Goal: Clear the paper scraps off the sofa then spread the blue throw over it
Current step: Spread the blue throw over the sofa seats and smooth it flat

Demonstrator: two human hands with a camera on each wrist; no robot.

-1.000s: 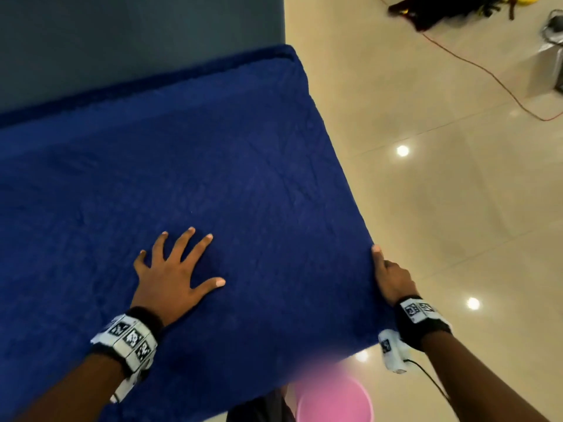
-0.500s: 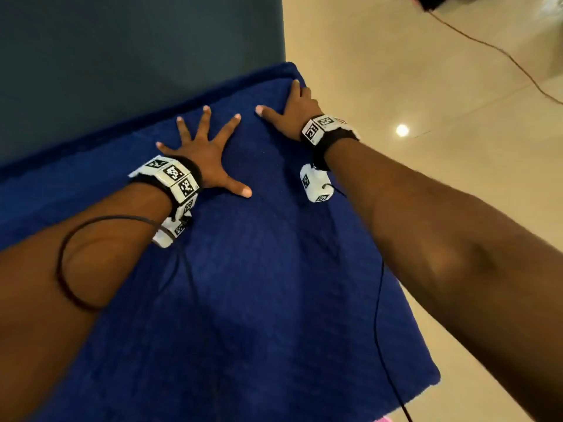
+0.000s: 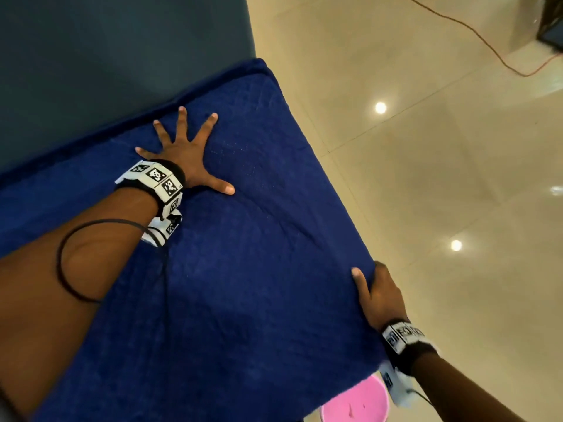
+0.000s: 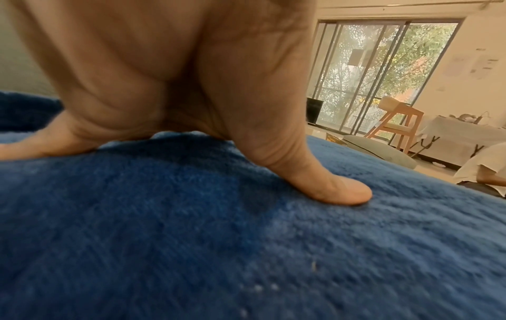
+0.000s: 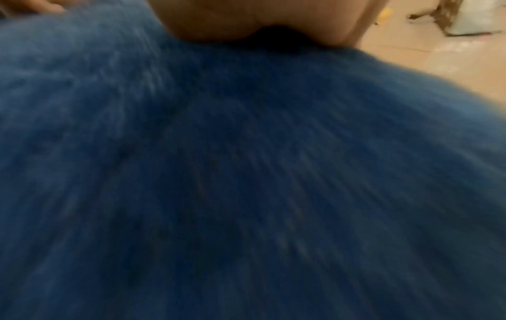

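The blue throw point(image 3: 249, 269) lies spread over the sofa seat, up to the dark backrest point(image 3: 122, 56). My left hand point(image 3: 185, 150) presses flat on it near the backrest, fingers splayed wide; in the left wrist view its thumb point(image 4: 328, 190) lies on the blue throw point(image 4: 246, 249). My right hand point(image 3: 377, 293) is at the throw's right edge, thumb on top and fingers bent down over the side, holding the edge. The right wrist view is blurred and shows only my palm against the blue throw point(image 5: 246, 173). I see no paper scraps.
A pink bin point(image 3: 356, 403) stands on the floor at the sofa's near right corner. An orange cable point(image 3: 487, 47) runs across the glossy tiles at the far right. A wooden chair point(image 4: 397, 121) and a floor cushion point(image 4: 383, 151) stand by the window.
My right hand has left the far corner by the backrest and come back to the near right edge of the throw. My left hand stays flat near the backrest.
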